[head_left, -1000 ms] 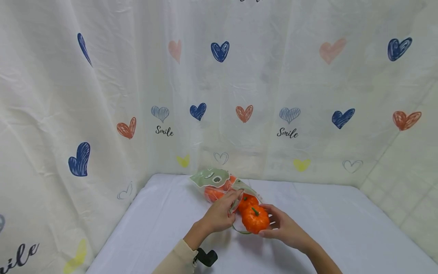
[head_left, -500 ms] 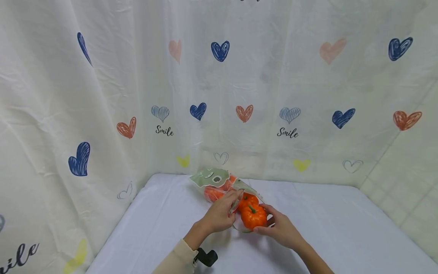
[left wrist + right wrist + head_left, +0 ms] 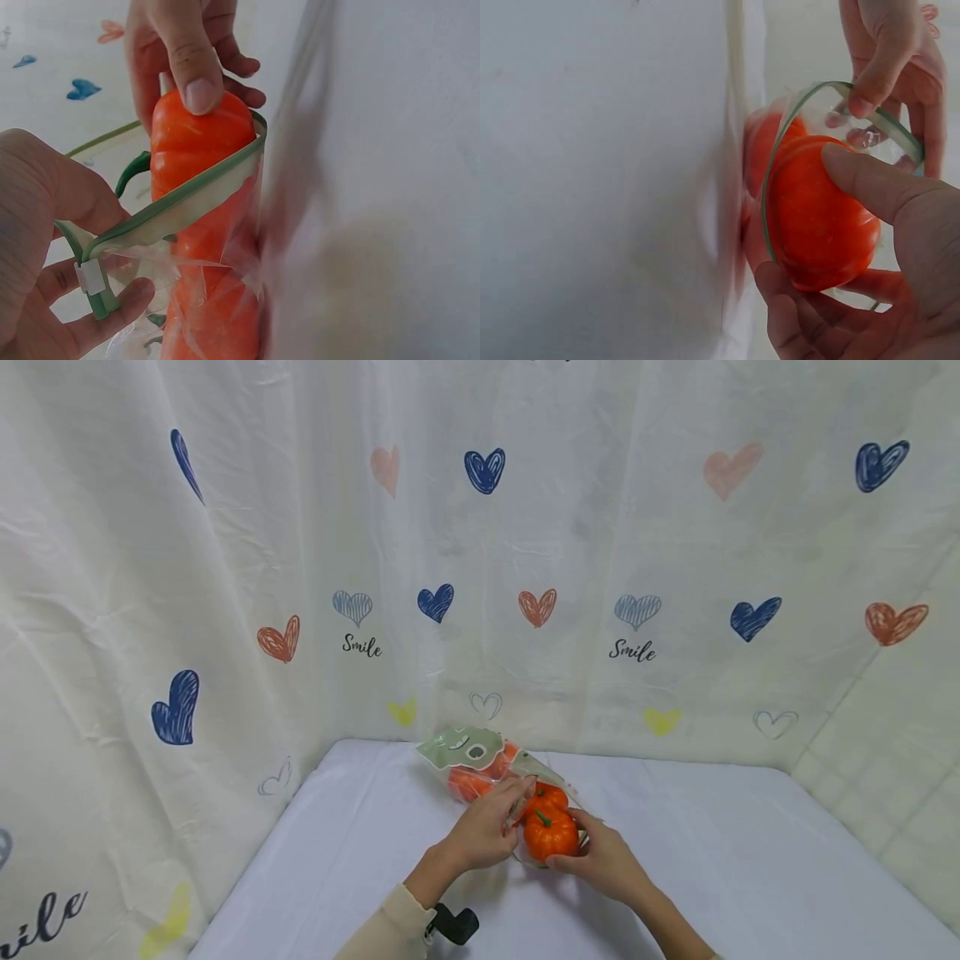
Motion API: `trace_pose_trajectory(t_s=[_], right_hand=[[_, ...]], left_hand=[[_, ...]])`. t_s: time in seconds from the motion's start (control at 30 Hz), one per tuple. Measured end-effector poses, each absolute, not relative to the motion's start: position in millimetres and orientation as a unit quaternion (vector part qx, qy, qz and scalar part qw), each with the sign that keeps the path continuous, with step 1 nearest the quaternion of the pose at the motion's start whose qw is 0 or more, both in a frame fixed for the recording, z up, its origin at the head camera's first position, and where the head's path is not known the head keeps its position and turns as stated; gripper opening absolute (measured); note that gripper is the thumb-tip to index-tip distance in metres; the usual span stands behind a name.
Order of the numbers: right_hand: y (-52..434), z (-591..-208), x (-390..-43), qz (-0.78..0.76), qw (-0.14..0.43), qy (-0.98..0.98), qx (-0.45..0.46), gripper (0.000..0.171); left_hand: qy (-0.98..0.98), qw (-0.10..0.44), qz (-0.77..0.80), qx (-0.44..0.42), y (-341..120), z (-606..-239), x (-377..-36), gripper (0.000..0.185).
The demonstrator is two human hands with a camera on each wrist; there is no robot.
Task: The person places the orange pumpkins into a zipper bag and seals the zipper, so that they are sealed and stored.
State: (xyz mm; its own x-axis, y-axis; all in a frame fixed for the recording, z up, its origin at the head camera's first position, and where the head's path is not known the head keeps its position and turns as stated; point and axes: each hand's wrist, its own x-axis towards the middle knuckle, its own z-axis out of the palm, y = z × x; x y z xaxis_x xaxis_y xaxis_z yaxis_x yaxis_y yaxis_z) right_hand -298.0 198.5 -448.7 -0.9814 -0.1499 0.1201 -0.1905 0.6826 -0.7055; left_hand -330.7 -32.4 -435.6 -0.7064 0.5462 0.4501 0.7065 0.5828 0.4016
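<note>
A clear plastic bag (image 3: 480, 764) with a green zip rim lies on the white table (image 3: 360, 843) and holds several small orange pumpkins. My left hand (image 3: 487, 827) pinches the bag's green rim (image 3: 180, 206) and keeps the mouth wide. My right hand (image 3: 600, 860) grips an orange pumpkin (image 3: 550, 833) with a green stem, thumb on top, and the pumpkin (image 3: 817, 217) sits halfway through the bag's mouth (image 3: 780, 150). Another pumpkin (image 3: 546, 797) lies just behind it inside the bag.
A white curtain (image 3: 225, 568) printed with hearts and the word Smile hangs close behind and left of the table. Bare white tabletop (image 3: 750, 860) spreads to the right of the bag. A tiled wall (image 3: 900, 760) stands at the far right.
My right hand has pushed the pumpkin leftward and up, from outside the bag's mouth into it. My left hand has stayed on the rim.
</note>
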Motion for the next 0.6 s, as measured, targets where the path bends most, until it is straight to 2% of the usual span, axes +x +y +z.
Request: trace_pose_trajectory(t_s=[0.4,0.6], right_hand=[[192.8,-452.0,-303.5,0.32,0.05,-0.941,0.097,0.086],[188.1,-455.7,-308.2,0.319,0.053,-0.944,0.066,0.087]], left_hand=[[-0.878,0.145,-0.279,-0.36,-29.3,-436.5,-331.8,0.078],[-0.88,0.142,-0.279,-0.357,-28.9,-439.6,-333.4,0.077]])
